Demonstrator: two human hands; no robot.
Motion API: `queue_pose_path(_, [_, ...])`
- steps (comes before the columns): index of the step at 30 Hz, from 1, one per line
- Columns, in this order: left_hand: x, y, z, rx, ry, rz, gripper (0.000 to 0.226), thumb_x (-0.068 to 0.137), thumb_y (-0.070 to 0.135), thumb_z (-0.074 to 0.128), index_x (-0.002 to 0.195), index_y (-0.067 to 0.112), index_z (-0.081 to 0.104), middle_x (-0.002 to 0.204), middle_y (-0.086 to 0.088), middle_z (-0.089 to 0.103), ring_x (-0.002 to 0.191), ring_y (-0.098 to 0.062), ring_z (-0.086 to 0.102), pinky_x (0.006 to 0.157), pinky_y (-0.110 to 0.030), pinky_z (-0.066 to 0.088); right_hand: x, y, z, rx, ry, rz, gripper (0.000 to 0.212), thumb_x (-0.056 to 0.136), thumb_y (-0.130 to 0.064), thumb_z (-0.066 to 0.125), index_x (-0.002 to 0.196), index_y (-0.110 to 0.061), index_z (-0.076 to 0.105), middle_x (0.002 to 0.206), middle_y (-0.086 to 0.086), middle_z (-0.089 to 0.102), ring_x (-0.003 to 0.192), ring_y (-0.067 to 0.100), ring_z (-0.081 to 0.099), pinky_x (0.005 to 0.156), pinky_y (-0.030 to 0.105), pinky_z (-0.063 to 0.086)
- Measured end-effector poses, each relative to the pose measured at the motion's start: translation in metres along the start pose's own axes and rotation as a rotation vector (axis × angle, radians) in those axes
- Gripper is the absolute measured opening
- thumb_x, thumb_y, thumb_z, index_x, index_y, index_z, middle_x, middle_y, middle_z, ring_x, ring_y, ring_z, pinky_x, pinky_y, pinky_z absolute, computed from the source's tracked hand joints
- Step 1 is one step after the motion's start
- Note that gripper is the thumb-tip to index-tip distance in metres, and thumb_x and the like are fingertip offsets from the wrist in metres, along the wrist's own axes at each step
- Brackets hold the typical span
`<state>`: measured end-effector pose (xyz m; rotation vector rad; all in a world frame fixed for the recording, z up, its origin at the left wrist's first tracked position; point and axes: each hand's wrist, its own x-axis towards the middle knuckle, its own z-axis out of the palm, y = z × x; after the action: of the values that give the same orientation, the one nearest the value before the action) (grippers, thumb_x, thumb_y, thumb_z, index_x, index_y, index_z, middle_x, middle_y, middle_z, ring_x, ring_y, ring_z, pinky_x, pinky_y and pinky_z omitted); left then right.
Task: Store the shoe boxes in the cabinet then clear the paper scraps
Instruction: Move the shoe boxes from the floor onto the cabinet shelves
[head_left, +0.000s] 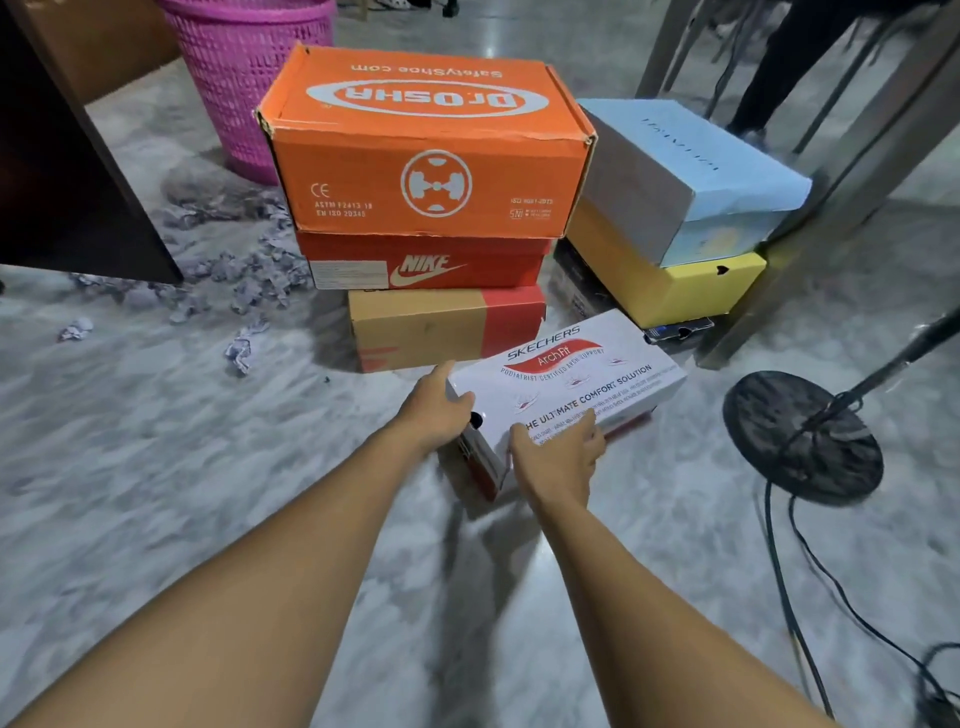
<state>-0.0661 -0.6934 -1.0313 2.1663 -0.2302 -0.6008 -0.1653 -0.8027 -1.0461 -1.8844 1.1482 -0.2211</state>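
A white Skechers shoe box (582, 374) lies on the marble floor in front of me. My left hand (434, 408) grips its near left corner, thumb on the lid. My right hand (558, 452) grips its near long side, fingers curled over the lid's edge. Behind it stands a stack: an orange Dr.Osha box (421, 145) on a red Nike box (426, 260) on a brown and red box (441, 327). To the right, a blue and grey box (691, 176) sits on a yellow box (675, 286). Crumpled paper scraps (244, 265) litter the floor at left.
A pink plastic basket (244, 73) stands behind the stack at left. A dark wooden cabinet panel (67, 171) fills the left edge. Metal table legs (841, 171) rise at right. A black round stand base (802, 436) with cables lies near right. A person's legs show at the top right.
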Motion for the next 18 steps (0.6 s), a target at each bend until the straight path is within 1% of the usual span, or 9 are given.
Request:
queue_pose_path(2, [0.007,-0.002,0.004,-0.033,-0.01,-0.018,0.06,0.1,0.026,0.046,0.154,0.021,0.022,0.125,0.007,0.048,0.127,-0.021,0.044,0.09,-0.019,0.028,0.004,0.0,0.006,0.067,-0.023,0.052,0.1,0.082,-0.036,0.067,0.155,-0.014,0.003,0.157,0.014,0.016,0.137,0.035,0.033,0.103,0.043,0.038])
queue_pose_path(3, [0.009,-0.003,0.006,-0.045,-0.005,-0.023,0.058,0.099,0.025,0.046,0.153,0.02,0.024,0.12,0.009,0.05,0.12,-0.019,0.046,0.089,-0.02,0.029,0.005,0.001,0.009,0.085,-0.033,0.075,0.104,0.082,-0.038,0.068,0.155,-0.013,-0.002,0.158,0.014,0.015,0.137,0.035,0.034,0.103,0.043,0.039])
queue_pose_path(6, [0.012,-0.007,0.005,-0.039,0.036,-0.034,0.059,0.096,0.029,0.052,0.15,0.021,0.031,0.127,-0.002,0.051,0.114,-0.021,0.051,0.093,-0.025,0.038,0.004,0.004,0.017,0.096,-0.003,0.093,0.113,0.079,-0.043,0.069,0.155,-0.013,-0.009,0.159,0.01,0.011,0.132,0.038,0.042,0.1,0.043,0.043])
queue_pose_path(9, [0.011,-0.014,0.0,0.023,0.01,-0.046,0.064,0.09,0.041,0.059,0.147,0.023,0.037,0.138,-0.01,0.053,0.122,-0.031,0.054,0.099,-0.038,0.045,-0.002,0.012,0.019,0.065,0.034,0.074,0.117,0.076,-0.048,0.07,0.155,-0.016,-0.009,0.161,0.005,0.01,0.13,0.037,0.045,0.098,0.043,0.047])
queue_pose_path(11, [0.004,-0.02,-0.003,0.088,-0.006,-0.031,0.065,0.087,0.046,0.061,0.144,0.02,0.044,0.143,-0.006,0.051,0.128,-0.026,0.051,0.102,-0.034,0.043,-0.01,0.018,0.017,0.044,0.027,0.024,0.117,0.072,-0.053,0.07,0.155,-0.021,-0.006,0.16,0.003,0.013,0.131,0.034,0.045,0.099,0.045,0.048])
queue_pose_path(13, [-0.007,-0.028,-0.007,0.109,-0.012,-0.024,0.059,0.085,0.047,0.064,0.136,0.018,0.055,0.14,-0.001,0.054,0.124,-0.02,0.053,0.097,-0.029,0.044,-0.021,0.024,0.015,0.021,0.007,-0.025,0.118,0.068,-0.057,0.07,0.154,-0.026,-0.004,0.159,0.001,0.014,0.13,0.032,0.047,0.098,0.047,0.049])
queue_pose_path(15, [-0.017,-0.034,-0.013,0.086,-0.058,-0.038,0.041,0.084,0.044,0.068,0.115,0.016,0.07,0.117,-0.002,0.067,0.098,-0.017,0.062,0.079,-0.027,0.048,-0.031,0.03,0.013,-0.015,-0.004,-0.042,0.118,0.067,-0.059,0.07,0.154,-0.026,-0.003,0.159,0.0,0.015,0.129,0.031,0.048,0.097,0.046,0.05])
queue_pose_path(16, [-0.022,-0.036,-0.017,0.069,-0.096,-0.051,0.034,0.083,0.043,0.071,0.102,0.015,0.074,0.104,-0.001,0.07,0.086,-0.015,0.063,0.073,-0.028,0.049,-0.036,0.034,0.012,-0.032,-0.009,-0.048,0.118,0.067,-0.059,0.07,0.154,-0.026,-0.002,0.159,0.0,0.016,0.128,0.03,0.049,0.096,0.045,0.051])
queue_pose_path(18, [-0.033,-0.041,-0.025,0.064,-0.185,-0.086,0.032,0.079,0.042,0.075,0.086,0.011,0.073,0.082,0.0,0.069,0.074,-0.017,0.062,0.069,-0.03,0.051,-0.047,0.041,0.006,-0.045,-0.024,-0.085,0.115,0.067,-0.058,0.071,0.154,-0.026,0.003,0.157,0.0,0.021,0.125,0.026,0.051,0.094,0.043,0.051])
